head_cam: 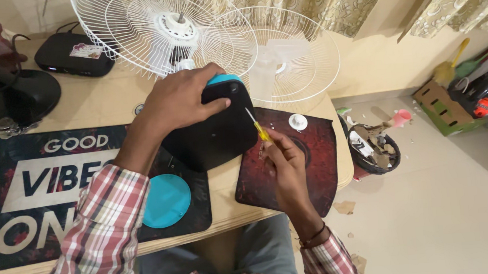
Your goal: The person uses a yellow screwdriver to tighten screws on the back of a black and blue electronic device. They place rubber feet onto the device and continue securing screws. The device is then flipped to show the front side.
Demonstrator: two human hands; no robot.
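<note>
On the table (294, 199), left hand (181, 98) clamps the black fan base (215, 130); right hand (283, 163) grips a screwdriver (257, 127), tip apparently against it; grilles (220, 35) behind.

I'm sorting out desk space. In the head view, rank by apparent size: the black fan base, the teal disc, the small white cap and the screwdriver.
Largest to smallest:
1. black fan base
2. teal disc
3. screwdriver, partly hidden by the right hand, so unsure against the next
4. small white cap

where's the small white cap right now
In the head view, the small white cap lies on the dark red mat, right of the screwdriver, below the fan grille.
</note>
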